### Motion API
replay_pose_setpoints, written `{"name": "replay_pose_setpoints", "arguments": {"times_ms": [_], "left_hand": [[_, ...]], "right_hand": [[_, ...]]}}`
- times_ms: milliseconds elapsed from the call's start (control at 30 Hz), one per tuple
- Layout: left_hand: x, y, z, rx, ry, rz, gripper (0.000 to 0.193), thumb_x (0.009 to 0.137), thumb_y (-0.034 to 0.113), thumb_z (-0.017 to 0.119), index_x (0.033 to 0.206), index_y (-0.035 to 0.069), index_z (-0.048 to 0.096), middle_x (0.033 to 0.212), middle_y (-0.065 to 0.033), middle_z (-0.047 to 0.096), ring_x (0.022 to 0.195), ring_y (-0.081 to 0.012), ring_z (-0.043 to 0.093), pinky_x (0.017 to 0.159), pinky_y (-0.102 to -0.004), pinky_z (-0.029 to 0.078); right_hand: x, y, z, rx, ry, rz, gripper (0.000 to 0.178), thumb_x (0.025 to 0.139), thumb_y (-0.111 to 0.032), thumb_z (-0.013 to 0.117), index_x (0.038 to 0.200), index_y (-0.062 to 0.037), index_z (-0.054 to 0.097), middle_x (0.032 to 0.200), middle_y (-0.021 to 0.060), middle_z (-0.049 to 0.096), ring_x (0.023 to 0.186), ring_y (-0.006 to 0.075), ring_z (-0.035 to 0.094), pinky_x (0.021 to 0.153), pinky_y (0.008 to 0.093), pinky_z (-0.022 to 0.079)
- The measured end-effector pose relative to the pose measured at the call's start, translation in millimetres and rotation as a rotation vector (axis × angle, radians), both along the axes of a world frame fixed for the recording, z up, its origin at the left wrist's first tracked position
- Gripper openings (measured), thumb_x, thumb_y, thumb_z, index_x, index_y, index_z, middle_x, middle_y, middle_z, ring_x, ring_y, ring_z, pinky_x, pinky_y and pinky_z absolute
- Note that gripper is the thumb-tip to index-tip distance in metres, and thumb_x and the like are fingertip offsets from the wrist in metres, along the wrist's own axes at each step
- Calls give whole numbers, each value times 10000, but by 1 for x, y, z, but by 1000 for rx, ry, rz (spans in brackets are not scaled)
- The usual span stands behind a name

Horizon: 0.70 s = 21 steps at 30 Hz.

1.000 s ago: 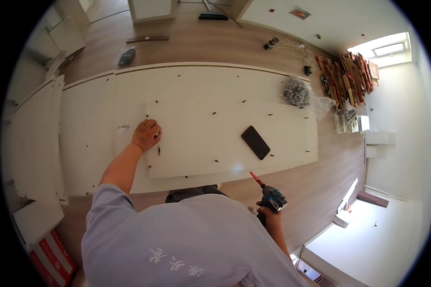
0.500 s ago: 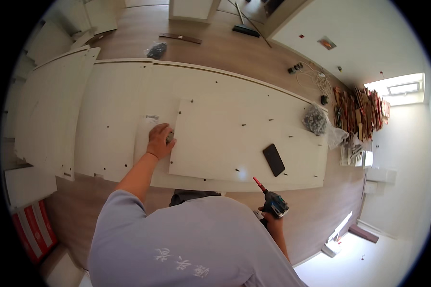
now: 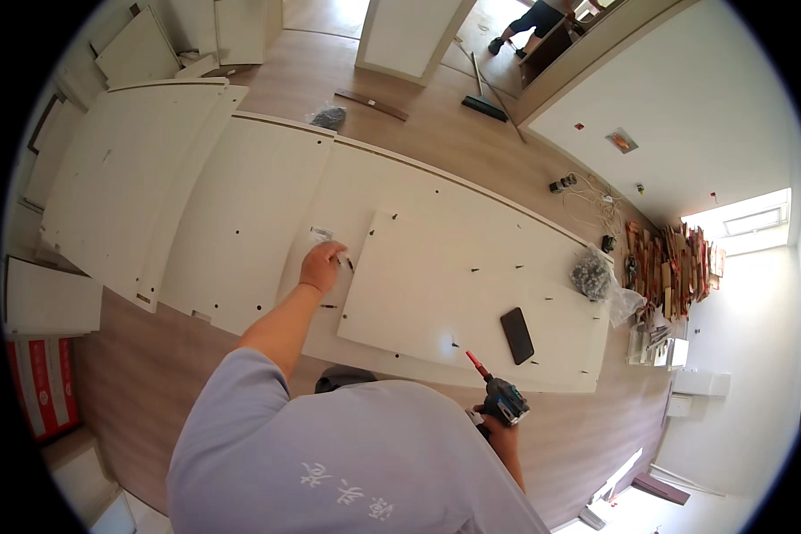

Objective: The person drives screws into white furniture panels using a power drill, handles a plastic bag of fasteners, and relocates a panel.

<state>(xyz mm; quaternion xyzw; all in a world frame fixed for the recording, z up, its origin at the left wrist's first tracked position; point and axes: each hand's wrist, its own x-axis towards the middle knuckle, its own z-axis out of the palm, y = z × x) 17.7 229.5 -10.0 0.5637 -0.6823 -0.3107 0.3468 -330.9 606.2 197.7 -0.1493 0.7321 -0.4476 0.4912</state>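
- Gone from curling over the left edge of the small white panel [image 3: 409,307] to reaching with the left hand [image 3: 320,267] onto the big white panel [image 3: 392,169], just beside that edge and near a paper label [image 3: 321,234].
- With left fingers bent in toward the thumb, maybe pinching a little dark piece [image 3: 350,264]; too tiny to be sure, so cannot tell if held tight or only touched.
- Now easy to spot near the left wrist, lying on the big panel: a thin dark bit [image 3: 327,306].
- Meaning, as a guess: busy with small bits at the edge just now, not with the drill.
- Still gripping the black and blue drill [image 3: 507,402] with the right hand [image 3: 502,432], fingers wrapped round the handle.
- Still aiming the red tip [image 3: 478,366] toward the small panel, with no pin on it to be seen.
- Moved over to the left of a pin [image 3: 455,344], from its right side: a bright spot of light [image 3: 446,342].
- Still flat on top of the big panel: the small panel, with dark pins poking up and a black phone [image 3: 517,335] resting on it.
- Now fully in view at the far doorway, after a turn of the head: another person's legs [image 3: 529,27].
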Motion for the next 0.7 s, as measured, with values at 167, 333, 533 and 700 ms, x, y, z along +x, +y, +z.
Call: {"name": "replay_pose_setpoints", "arguments": {"times_ms": [167, 333, 533, 700], "left_hand": [[18, -24, -13, 352, 627, 356, 167, 1054, 33, 577, 1097, 100, 724, 1092, -40, 743, 959, -194, 700, 866, -359, 579], [22, -13, 38, 747, 1590, 549, 180, 1086, 62, 537, 1235, 90, 634, 1055, -54, 694, 911, -180, 689, 832, -401, 609], [40, 39, 36, 844, 1638, 329, 197, 1099, 80, 521, 1267, 93, 622, 1016, -71, 692, 908, -181, 709, 745, -360, 651], [37, 113, 53, 916, 1489, 58, 134, 1094, 106, 576, 1196, 113, 661, 959, -72, 726, 839, -193, 726, 693, -346, 652]], "right_hand": [[10, 3, -2, -3, -44, 13, 533, 799, 101, 662, 1315, -17, 596, 1107, 141, 746, 978, 235, 713, 847, 365, 589], [4, 40, -5, -63, 160, 181, 518, 804, 97, 651, 1308, -9, 591, 1102, 146, 745, 1012, 254, 719, 885, 403, 605], [21, 70, -1, -62, -113, -37, 532, 793, 82, 675, 1310, -15, 589, 1089, 147, 744, 931, 259, 729, 793, 407, 625], [43, 111, -30, -169, -177, -19, 572, 771, 98, 730, 1319, 0, 599, 1079, 153, 748, 913, 259, 742, 749, 387, 632]]}}
